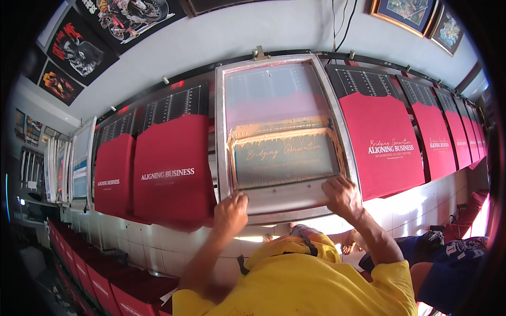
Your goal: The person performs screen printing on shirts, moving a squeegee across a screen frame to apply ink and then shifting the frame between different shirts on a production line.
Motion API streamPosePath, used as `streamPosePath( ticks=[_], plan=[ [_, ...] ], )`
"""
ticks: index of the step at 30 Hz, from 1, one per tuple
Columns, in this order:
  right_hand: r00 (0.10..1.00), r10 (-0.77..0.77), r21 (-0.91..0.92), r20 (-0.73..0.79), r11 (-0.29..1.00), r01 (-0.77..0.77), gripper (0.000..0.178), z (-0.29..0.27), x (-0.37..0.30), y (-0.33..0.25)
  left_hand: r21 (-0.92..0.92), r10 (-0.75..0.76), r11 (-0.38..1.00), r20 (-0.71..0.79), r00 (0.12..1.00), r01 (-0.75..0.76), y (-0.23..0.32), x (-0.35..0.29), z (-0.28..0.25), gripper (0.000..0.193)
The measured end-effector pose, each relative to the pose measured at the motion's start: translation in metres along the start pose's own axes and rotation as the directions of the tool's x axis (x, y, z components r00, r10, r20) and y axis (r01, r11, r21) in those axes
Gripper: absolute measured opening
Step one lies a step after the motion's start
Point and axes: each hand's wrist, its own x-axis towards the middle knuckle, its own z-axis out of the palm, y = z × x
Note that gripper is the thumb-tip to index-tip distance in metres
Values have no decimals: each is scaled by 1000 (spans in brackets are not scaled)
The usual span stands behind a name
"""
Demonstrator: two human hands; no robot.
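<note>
A framed printing screen [220, 121] lies over a platen in front of me, its mesh smeared with gold-orange ink around a stencil of lettering. Across its near end stretches a wide grey squeegee [284, 196], gripped at both ends. My left hand [231, 213] is closed round the left end, near the frame's left rail. My right hand [343, 196] is closed on the right end, beside the right rail. Under the mesh, a red cloth shows faintly. The squeegee's blade edge cannot be made out clearly.
Red shirt pieces [171, 152] with white lettering lie on black platens to the left. More red pieces [377, 142] on the right also carry gold script. Red-draped boards [100, 279] stand behind at lower left. A person in dark blue [453, 268] is close at my right.
</note>
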Motion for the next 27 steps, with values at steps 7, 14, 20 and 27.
streamPosePath(
  ticks=[7, 14, 20, 27],
  plan=[
    [996, 59, -100, 64, 994, -53, 16, 12, -9, -10, 47, 52, 998, -109, 993, -47, -8, -12, 30, 26],
    [999, 38, -103, -6, 994, -39, 6, 39, 67, 45, 56, 73, 996, -63, 995, -69, -57, 78, 40, 26],
    [993, 89, -126, 82, 989, -78, 5, 50, 126, 88, 30, 102, 994, 0, 995, -102, -85, 148, 25, 10],
    [999, 51, -82, 16, 995, -49, 5, 16, 90, 55, -1, 78, 997, -57, 995, -78, -57, 106, 2, 13]
  ],
)
